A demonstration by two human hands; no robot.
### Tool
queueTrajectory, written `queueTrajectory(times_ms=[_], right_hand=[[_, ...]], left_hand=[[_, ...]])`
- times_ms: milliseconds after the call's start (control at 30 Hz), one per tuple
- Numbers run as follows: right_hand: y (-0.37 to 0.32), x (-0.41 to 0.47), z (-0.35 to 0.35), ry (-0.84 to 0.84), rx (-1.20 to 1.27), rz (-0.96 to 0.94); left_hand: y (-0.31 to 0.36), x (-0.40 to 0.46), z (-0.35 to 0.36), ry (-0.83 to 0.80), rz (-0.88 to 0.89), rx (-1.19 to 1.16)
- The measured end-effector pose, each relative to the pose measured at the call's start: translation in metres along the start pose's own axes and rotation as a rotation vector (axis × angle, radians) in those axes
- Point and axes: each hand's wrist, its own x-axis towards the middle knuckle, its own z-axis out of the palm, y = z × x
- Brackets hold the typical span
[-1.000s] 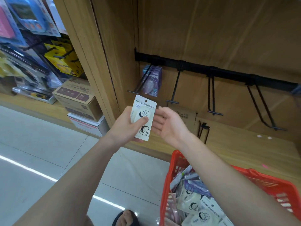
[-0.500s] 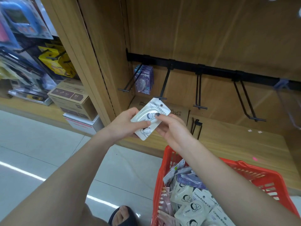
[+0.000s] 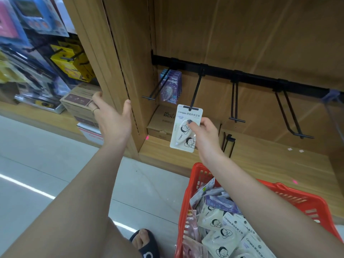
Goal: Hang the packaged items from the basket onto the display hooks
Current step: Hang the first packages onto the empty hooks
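Evidently light and stiff, the pack sits at the hook tip, pinched mid-card by the right hand, a sound hold; the left hand hovers spread and empty.

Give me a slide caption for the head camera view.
Right hand brings a white package to a display hook; left hand open.

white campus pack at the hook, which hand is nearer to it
Right. The right hand pinches the white pack at its right edge, its top slot at the hook's tip. The left hand is open, off to the pack's left, not touching it.
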Motion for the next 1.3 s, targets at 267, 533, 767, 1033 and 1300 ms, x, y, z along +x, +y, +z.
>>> queueTrajectory(times_ms=[267, 533, 767, 1033, 1300], right_hand=[[0.011, 0.004, 0.002, 0.080, -0.139, -0.177], [0.014, 0.011, 0.013, 0.177, -0.171, -0.246], [0.002, 0.085, 0.019, 0.218, -0.158, -0.106], [-0.029, 0.154, 0.024, 0.280, -0.017, 0.014], [0.000, 0.140, 0.015, 0.304, -0.139, 0.257]], left_hand=[[-0.001, 0.001, 0.028, 0.067, -0.038, -0.131], [-0.008, 0.009, 0.050, 0.186, -0.038, -0.174], [-0.005, 0.010, 0.059, 0.263, -0.096, -0.013], [-0.006, 0.011, 0.064, 0.265, -0.101, 0.054], [-0.008, 0.012, 0.056, 0.213, -0.141, -0.060]])
